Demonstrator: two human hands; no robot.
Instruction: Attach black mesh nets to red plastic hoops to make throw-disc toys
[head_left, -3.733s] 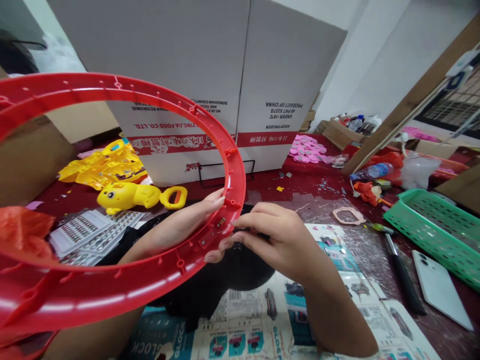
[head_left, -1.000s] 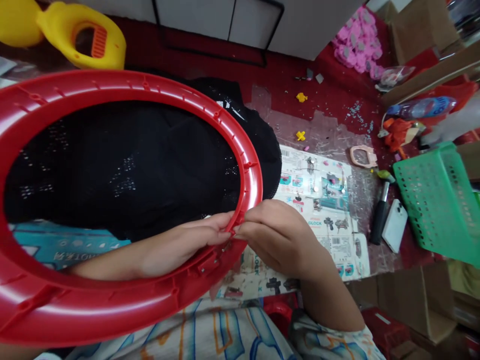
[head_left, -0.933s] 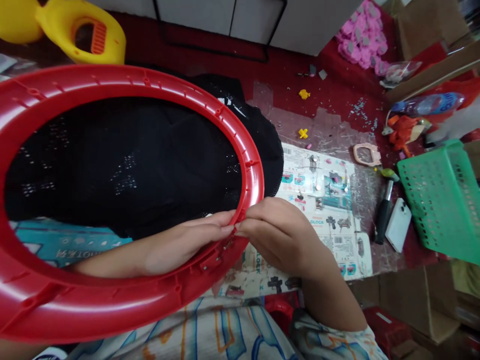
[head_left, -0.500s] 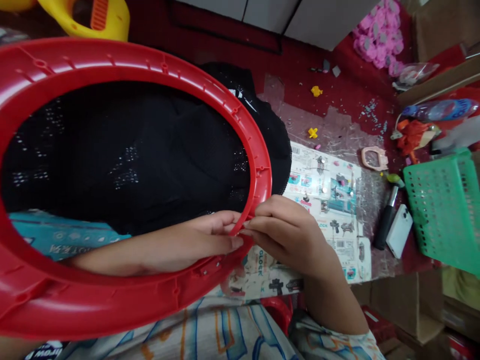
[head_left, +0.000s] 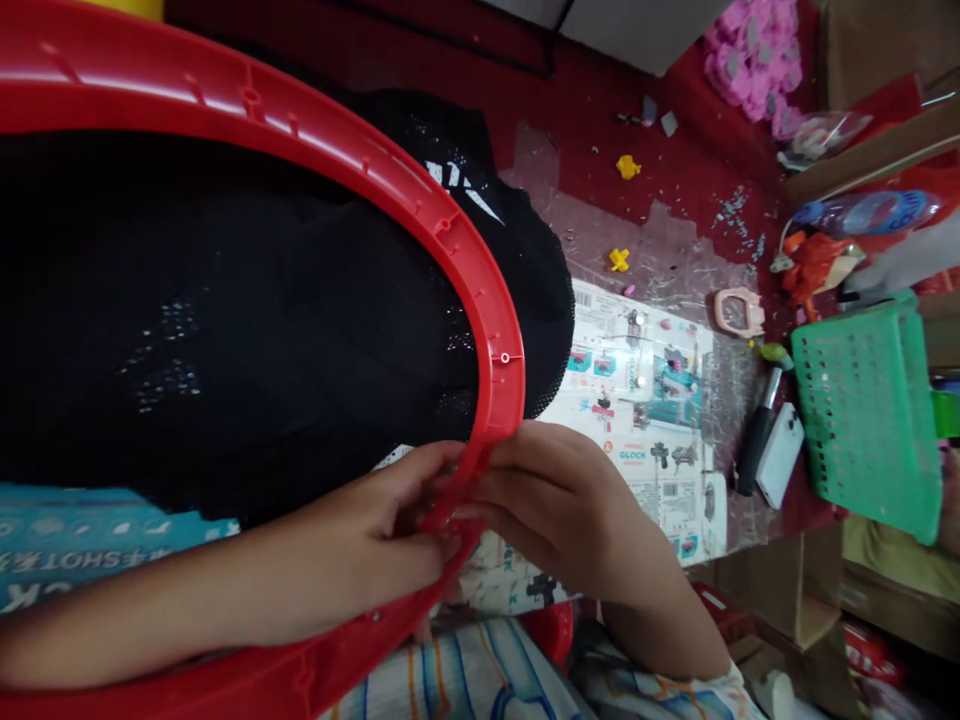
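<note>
A large red plastic oval ring (head_left: 501,320) is held tilted above the table, its ribbed channel with screw posts facing me; its left end is out of view. My left hand (head_left: 409,530) passes through the opening and grips the near right part of the rim, thumb on the near side. Against the channel at that same spot, my right hand (head_left: 559,500) has its fingers pinched together; whatever is between the fingertips is hidden. Small metal bits, perhaps screws, sit in the channel just below the left thumb. Black cloth (head_left: 315,330) lies under the ring.
Printed cardboard (head_left: 637,400) covers part of the red table. Small yellow pieces (head_left: 619,260) and a pale pink frame (head_left: 739,313) lie beyond it. To the right are a black-handled tool (head_left: 757,440), a white phone (head_left: 780,455), a green basket (head_left: 862,420) and a bottle (head_left: 870,212).
The ring has shifted left and toward me, with both hands still at its near right rim. My left forearm shows larger, and the view has moved slightly.
</note>
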